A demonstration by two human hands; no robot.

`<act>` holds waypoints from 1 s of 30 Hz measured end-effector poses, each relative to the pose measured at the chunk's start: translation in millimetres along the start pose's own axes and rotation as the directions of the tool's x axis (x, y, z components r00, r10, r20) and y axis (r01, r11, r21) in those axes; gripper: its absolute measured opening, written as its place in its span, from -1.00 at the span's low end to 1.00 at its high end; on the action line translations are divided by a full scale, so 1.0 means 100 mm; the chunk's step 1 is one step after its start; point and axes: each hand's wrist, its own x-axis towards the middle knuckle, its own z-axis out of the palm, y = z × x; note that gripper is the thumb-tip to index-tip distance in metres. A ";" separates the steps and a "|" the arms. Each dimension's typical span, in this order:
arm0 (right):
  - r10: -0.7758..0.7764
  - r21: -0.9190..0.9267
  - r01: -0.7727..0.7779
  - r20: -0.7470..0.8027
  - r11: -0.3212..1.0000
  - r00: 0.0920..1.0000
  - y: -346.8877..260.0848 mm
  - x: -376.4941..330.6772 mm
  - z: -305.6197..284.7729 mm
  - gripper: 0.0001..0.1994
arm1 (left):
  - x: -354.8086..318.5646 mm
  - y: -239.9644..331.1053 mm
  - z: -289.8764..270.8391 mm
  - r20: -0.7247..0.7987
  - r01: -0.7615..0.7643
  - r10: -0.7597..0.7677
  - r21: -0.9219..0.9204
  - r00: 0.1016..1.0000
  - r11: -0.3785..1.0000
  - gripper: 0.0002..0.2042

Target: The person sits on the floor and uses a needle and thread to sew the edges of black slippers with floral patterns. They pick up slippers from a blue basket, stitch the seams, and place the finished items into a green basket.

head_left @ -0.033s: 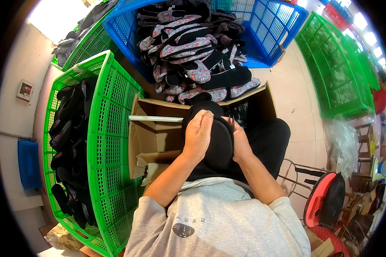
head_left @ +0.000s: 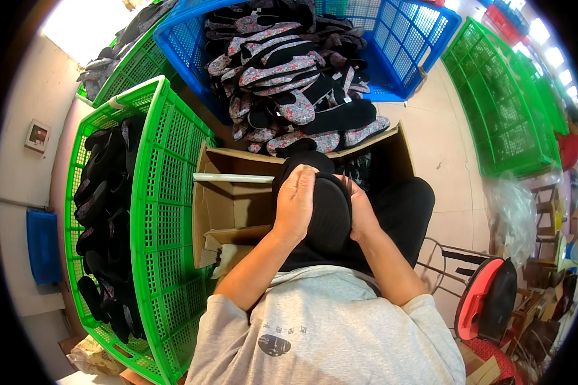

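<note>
The tall green mesh crate (head_left: 173,212) on the left, with dark shoes (head_left: 93,204) heaped inside, stands just where it does in the earlier frame. So does the blue crate (head_left: 411,45) ahead, its pile of floral shoes (head_left: 279,74) spilling toward the open cardboard box (head_left: 392,154). Nothing new has come out of either crate or gone in.

The change is small and sits at the centre: the black shoe (head_left: 332,215), apparently sole up between the two hands above the lap, is turned a touch to the right, and its rounded lower end shows slightly more fully. That suggests a fine adjustment, with the same shoe remaining in work.

The left hand (head_left: 297,202) is clamped on the shoe's left edge, fingers pressed together and thumb near the top; it is shifted very slightly. The right hand (head_left: 364,212) lies along the other edge and moves a little with the shoe. Its fingers are largely hidden, so I cannot tell what they close on.

The pale rod (head_left: 234,178) across the box is unmoved. A thin dark pointed tool (head_left: 347,184), perhaps scissors, shows beside the right hand.
</note>
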 end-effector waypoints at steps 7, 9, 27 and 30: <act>0.193 0.190 -0.182 -0.038 0.965 0.981 -0.03 0.14 -0.19 -0.75 | -0.05 -0.28 -0.02 -0.031 0.074 -0.085 -0.266 0.996 0.961 -0.79; 0.180 0.181 -0.175 -0.011 0.968 0.984 0.04 0.21 -0.30 -0.73 | -0.02 -0.34 0.00 0.033 0.068 -0.061 -0.243 0.998 0.968 -0.78; 0.179 0.351 -0.203 0.101 0.914 0.979 0.02 0.28 -0.66 -0.79 | -0.04 -0.33 0.29 0.125 0.118 -0.082 -0.313 0.989 0.943 -0.83; 0.174 0.393 -0.211 0.127 0.895 0.977 0.07 0.33 -0.73 -0.80 | -0.05 -0.34 0.34 0.121 0.116 -0.084 -0.294 0.989 0.949 -0.84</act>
